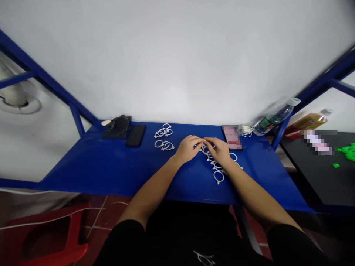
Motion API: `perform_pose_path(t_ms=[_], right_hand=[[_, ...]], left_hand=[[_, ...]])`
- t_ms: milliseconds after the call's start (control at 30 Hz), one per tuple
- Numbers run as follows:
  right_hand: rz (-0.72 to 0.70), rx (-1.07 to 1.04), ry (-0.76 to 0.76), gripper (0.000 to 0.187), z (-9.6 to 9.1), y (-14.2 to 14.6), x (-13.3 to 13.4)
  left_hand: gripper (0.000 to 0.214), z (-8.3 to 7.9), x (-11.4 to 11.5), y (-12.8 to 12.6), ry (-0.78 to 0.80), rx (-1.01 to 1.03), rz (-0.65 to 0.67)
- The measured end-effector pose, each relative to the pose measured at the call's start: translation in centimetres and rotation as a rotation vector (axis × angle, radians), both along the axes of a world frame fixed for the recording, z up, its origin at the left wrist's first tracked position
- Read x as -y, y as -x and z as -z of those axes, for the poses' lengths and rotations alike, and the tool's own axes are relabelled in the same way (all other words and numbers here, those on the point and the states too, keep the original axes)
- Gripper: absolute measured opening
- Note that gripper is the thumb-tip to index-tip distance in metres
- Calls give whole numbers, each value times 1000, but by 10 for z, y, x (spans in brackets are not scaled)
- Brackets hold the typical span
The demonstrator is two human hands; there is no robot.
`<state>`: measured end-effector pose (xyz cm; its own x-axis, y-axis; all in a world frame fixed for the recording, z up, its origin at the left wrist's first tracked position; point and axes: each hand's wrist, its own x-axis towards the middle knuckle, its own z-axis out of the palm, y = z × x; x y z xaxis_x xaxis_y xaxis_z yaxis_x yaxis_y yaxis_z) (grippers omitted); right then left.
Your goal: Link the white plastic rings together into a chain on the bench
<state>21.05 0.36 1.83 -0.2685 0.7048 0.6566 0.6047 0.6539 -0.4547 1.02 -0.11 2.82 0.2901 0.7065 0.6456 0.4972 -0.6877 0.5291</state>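
My left hand [188, 148] and my right hand [219, 150] meet over the table, fingertips nearly touching. Both are closed in a pinch on a small white plastic ring [204, 141], mostly hidden by the fingers. Under and beside my right hand lies a loose pile of white plastic rings [218, 176], each with a small knob or eyelet on its rim. To the left of my left hand, two small groups of similar rings rest apart: an upper group [163, 131] and a lower group [164, 145].
On the blue table [111, 166] are a black phone [135, 135], a dark crumpled item [118, 126], a phone with a lit screen [232, 137], a white cable [246, 129] and a leaning water bottle [273, 120]. Green pieces [348, 151] lie on the black table at right. A red stool [69, 236] stands below left.
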Motion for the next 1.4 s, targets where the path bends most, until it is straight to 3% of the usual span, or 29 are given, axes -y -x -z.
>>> perform_pose_path(t_ms=[467,700,933,1167,1333,1400], right_hand=[[-59,-177,183,21,-3,7,4],[-68,-99,90,19,-5,4,3],[-62,-59,46,21,-8,1,5],[-22,-43,30,25,-7,5,10],[3,-28,4,23,-8,4,8],[12,-11,-24,22,-10,0,5]], left_hand=[[9,5,-4,2,-35,-43,-106],[12,5,-4,2,-12,-26,-110],[15,1,-1,0,60,59,-23],[20,2,2,-3,38,-28,-45],[19,-11,-7,22,-21,-234,-62],[19,-18,-14,47,64,-275,-180]])
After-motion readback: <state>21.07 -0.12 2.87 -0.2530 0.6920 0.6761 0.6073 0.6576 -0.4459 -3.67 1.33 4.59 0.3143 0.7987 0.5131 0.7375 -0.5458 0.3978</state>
